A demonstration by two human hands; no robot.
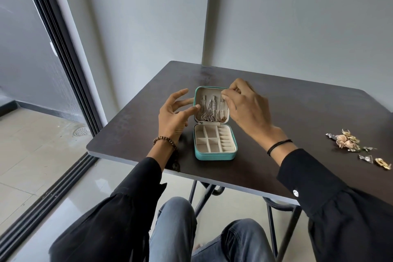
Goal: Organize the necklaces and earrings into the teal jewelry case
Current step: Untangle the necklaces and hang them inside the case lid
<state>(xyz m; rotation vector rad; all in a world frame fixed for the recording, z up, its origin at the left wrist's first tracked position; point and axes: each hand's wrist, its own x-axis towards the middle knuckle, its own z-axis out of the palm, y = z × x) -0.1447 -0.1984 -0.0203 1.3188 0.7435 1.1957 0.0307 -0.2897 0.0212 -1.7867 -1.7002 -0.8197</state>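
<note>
Hands: left hand (175, 116) spread, just beside the lid's left edge; right hand (247, 106) pinching at the lid's top right corner, too tiny to tell what.
Teal jewelry case (214, 154): open on the bench (297, 102), between both hands.
Necklaces (209, 110): hanging inside the lid.
Earrings (348, 141): well off to the right.

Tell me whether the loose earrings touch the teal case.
Apart. The head view shows bare tabletop between the earrings and the teal case.
</note>
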